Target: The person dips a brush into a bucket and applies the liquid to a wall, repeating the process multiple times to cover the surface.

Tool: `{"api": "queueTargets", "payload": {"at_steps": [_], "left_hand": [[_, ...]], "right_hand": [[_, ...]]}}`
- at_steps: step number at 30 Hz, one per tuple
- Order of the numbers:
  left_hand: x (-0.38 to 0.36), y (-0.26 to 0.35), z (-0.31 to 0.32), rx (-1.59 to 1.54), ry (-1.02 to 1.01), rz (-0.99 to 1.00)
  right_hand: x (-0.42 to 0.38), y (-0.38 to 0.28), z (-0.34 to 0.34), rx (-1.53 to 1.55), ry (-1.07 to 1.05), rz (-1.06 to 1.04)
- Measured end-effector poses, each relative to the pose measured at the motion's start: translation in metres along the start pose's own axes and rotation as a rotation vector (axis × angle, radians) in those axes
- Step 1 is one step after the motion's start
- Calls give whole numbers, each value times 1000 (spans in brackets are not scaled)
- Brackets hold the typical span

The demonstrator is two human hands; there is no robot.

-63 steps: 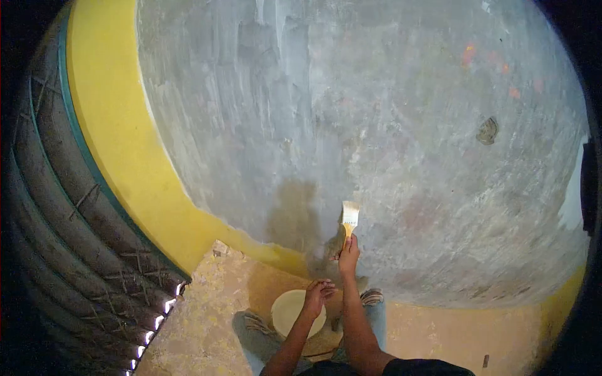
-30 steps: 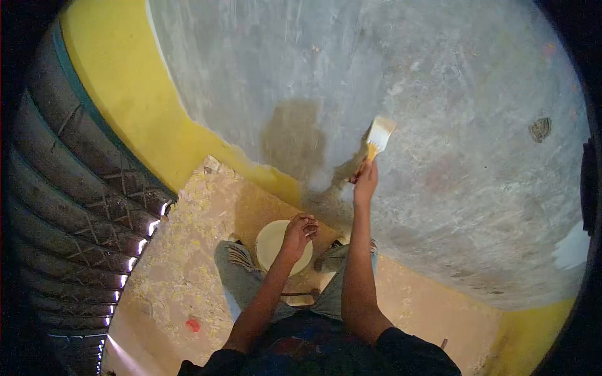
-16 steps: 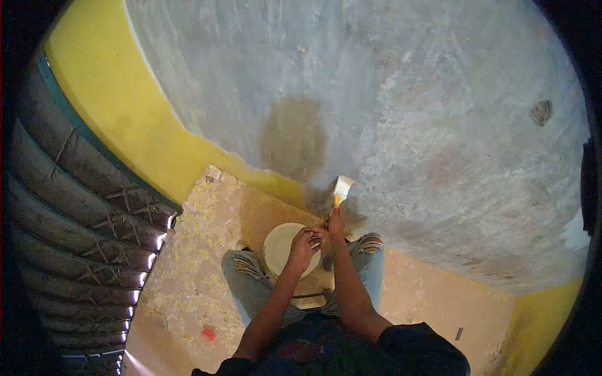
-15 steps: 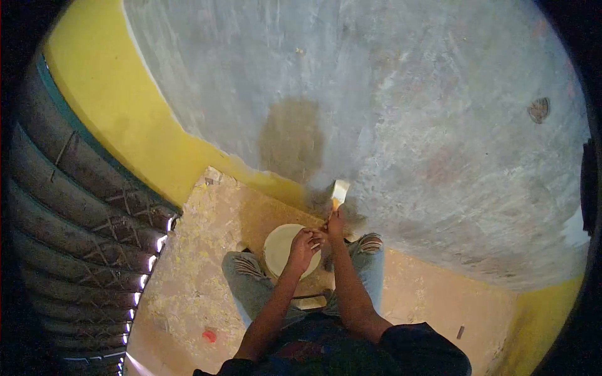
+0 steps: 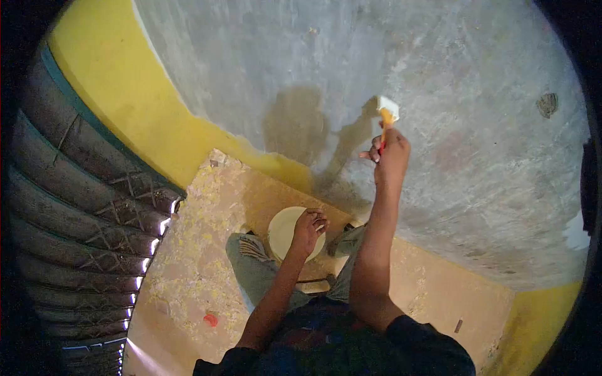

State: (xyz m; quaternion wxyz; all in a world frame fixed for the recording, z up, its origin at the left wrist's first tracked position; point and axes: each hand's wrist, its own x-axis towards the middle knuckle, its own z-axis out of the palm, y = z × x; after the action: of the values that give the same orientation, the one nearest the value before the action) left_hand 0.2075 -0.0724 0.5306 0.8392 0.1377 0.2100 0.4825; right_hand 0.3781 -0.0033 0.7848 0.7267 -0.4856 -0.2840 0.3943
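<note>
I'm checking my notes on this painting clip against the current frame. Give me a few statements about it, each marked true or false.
1. The right hand holds a paintbrush up against the grey wall. True.
2. The left hand rests on the rim of a pale round bucket. True.
3. The brush handle is blue. False: it is orange-yellow, with pale bristles.
4. The bucket stands on a table. False: it sits on the floor between the person's knees.
5. A yellow band borders the grey wall on the left. True.
</note>
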Motion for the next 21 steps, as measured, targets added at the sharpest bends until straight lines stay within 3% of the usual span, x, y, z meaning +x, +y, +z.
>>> {"api": "queueTargets", "payload": {"at_steps": [3,5,12,17,21], "left_hand": [[0,3,-3,8,-6,48],[3,3,-6,12,-9,75],[9,-3,-18,-13,71,17],[0,-5,-23,16,79,48],[-15,-1,-22,24,74,49]], "right_hand": [[-8,4,-7,-67,-40,-53],[-9,35,-24,-338,-19,-110],[35,212,-89,-439,162,-215],[11,237,-85,-410,173,25],[8,285,-104,-413,221,47]]}}
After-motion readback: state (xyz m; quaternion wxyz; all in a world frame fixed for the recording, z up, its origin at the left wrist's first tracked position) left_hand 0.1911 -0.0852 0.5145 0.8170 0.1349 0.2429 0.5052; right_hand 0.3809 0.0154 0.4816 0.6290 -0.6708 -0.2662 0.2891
